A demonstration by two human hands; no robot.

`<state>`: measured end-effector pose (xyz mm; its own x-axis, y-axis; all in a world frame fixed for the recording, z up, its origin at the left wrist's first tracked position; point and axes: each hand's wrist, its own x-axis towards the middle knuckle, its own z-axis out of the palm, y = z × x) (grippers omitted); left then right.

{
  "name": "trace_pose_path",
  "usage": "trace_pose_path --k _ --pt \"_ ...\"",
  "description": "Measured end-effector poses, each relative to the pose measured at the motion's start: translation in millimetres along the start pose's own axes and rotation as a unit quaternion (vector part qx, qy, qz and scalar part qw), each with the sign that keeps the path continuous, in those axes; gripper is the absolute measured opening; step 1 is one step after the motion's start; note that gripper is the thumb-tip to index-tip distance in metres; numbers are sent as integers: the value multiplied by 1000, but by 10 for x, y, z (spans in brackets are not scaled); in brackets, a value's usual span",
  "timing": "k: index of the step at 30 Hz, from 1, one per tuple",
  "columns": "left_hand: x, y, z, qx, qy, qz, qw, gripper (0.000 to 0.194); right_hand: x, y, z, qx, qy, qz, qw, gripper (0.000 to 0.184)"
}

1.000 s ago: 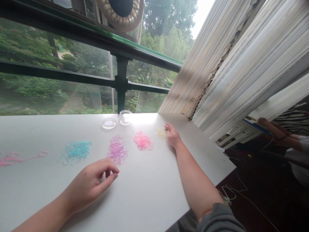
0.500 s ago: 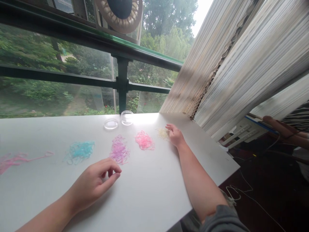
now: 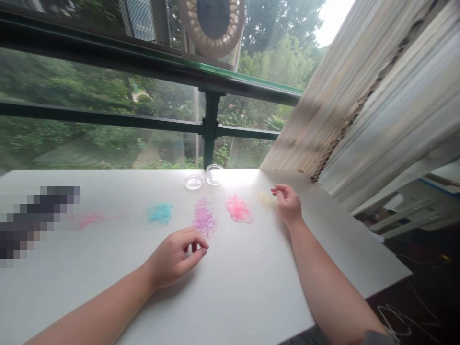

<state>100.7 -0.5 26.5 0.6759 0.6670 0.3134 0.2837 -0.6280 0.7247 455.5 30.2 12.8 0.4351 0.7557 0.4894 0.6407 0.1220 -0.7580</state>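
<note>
My left hand rests on the white table, with thumb and index fingertips brought together. Anything between them is too small to make out. Just beyond it lies a loose pile of purple elastic bands. On the right, my right hand is beside a pale yellow pile of bands, its fingers loosely extended and nothing visible in them. A pink pile of bands lies between the hands. Farther left are a turquoise pile and a blurred, stretched-out pink pile.
Two clear round dishes, one shallow and one taller, stand at the back of the white table by the window. Vertical blinds hang at the right. A pixelated dark patch covers the far left. Cables lie on the floor.
The view has swung left, so everything appears farther right and the pixelated patch has come in. Both hands keep nearly the same places beside the purple and yellow piles.
</note>
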Motion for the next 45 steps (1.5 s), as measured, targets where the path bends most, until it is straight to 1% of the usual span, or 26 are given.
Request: trace_pose_path --k 2,4,6,8,9,11,14,16,18,21,23,25,27,31,35,42,45 --pt "-1 16 15 2 10 6 1000 10 -100 -147 48 26 -23 5 999 21" --pt "-6 7 43 2 17 9 1000 8 -212 -284 110 28 -64 -13 997 20" --pt "-16 -26 68 8 25 13 1000 8 -328 -394 178 14 -115 -65 991 18" --pt "-30 -62 70 22 37 17 999 9 -445 -483 245 22 -199 -143 969 16" --pt "-37 -78 56 36 42 21 998 9 -502 -523 275 27 -228 -170 958 15" --pt "-50 -108 -11 74 54 27 995 10 -605 -599 326 27 -282 -208 936 15" --pt "-70 -180 -223 145 67 9 987 10 -719 -698 377 25 -325 -254 911 15" --pt "-98 -259 -426 187 78 -34 979 11 -771 -750 396 26 -342 -278 897 15" --pt "-151 -355 -650 227 98 -103 963 13 -812 -790 407 29 -357 -291 887 15" --pt "-271 -511 -955 295 124 -223 921 22 -859 -827 416 31 -378 -296 877 16" --pt "-354 -609 -1098 322 131 -267 899 29 -877 -836 420 29 -387 -299 872 15" --pt "-416 -694 -1183 336 128 -292 886 32 -881 -836 422 27 -392 -300 869 15" --pt "-446 -758 -1219 342 126 -306 879 31 -875 -831 420 27 -392 -292 872 15" --pt "-435 -813 -1219 337 137 -321 874 27 -861 -833 407 37 -390 -283 875 16" --pt "-405 -811 -1208 342 146 -305 877 21 -866 -863 387 37 -394 -278 875 17" --pt "-380 -803 -1187 373 150 -281 871 15 -855 -916 357 46 -398 -277 873 16" --pt "-358 -761 -1180 370 168 -282 870 15 -868 -928 351 56 -397 -273 874 15"
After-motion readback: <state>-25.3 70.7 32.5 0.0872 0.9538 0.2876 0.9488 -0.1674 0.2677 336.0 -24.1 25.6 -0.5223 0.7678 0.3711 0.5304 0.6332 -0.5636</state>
